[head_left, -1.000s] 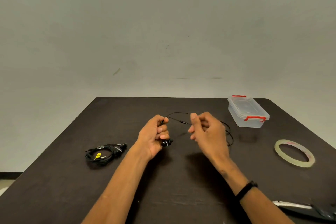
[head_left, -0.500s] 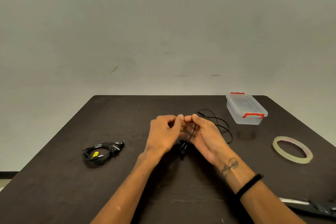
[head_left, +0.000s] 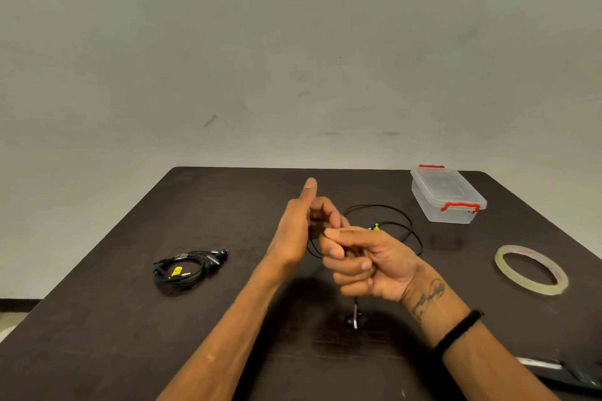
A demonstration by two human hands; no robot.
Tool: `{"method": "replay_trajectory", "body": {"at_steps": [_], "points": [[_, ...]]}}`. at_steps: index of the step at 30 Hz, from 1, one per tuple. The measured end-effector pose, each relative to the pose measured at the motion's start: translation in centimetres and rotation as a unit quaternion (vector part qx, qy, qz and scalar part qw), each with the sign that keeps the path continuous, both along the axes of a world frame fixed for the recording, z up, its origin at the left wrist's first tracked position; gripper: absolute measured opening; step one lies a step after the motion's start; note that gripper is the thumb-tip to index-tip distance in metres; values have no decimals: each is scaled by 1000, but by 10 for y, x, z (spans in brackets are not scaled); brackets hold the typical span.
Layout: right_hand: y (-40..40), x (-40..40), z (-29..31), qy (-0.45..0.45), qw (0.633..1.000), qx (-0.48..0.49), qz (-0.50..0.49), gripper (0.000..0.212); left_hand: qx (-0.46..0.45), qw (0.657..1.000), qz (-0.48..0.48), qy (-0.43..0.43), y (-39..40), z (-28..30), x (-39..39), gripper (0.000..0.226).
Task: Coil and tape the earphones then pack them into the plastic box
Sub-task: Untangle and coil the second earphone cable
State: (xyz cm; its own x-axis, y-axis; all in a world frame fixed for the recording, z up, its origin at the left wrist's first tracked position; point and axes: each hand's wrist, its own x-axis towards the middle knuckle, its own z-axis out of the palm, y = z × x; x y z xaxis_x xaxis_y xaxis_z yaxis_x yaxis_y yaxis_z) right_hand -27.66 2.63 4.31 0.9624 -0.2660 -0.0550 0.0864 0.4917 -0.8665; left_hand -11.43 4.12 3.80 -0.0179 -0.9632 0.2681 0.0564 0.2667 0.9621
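While the right hand clenched the earphone cable mid-table, the left hand pinched it, thumb raised.

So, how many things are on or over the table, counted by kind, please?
Earphone sets: 2 (coiled earphones, loose earphones in both hands)
Plastic box: 1
Tape roll: 1
Dark tool at the near right edge, kind unclear: 1
Total: 5
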Motion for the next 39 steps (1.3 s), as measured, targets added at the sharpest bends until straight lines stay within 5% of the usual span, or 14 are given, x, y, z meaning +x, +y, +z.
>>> {"method": "replay_trajectory", "body": {"at_steps": [7,10,13,16,20,22,24,26,29,33,39], "points": [[-17,-12,0,-57,994,62,-65,26,65,976,98,-184,0,4,46,89],[-20,-20,7,-80,991,67,-84,31,-4,889,322,-325,3,3,59,85],[-19,-27,12,-61,995,28,-80,34,-9,807,510,-297,4,9,70,74],[-18,-27,13,-37,997,4,-65,35,-4,765,578,-282,3,11,74,69],[-21,-18,6,-36,995,32,-83,36,-36,741,561,-366,-2,-1,76,55],[-23,-15,3,-42,990,63,-122,32,-138,752,511,-393,-4,-3,69,49],[-24,-12,-1,-41,981,80,-173,29,-195,819,389,-374,-5,-2,49,47],[-24,-9,-3,-40,973,85,-211,32,-182,894,243,-330,0,-2,23,44],[-23,-9,-3,-45,971,77,-220,30,-136,949,118,-259,3,-7,3,38],[-21,-9,0,-29,972,55,-226,26,-63,963,137,-224,-1,-6,14,51],[-15,-1,-2,70,983,20,-170,30,-102,934,193,-284,1,2,22,65]]}}
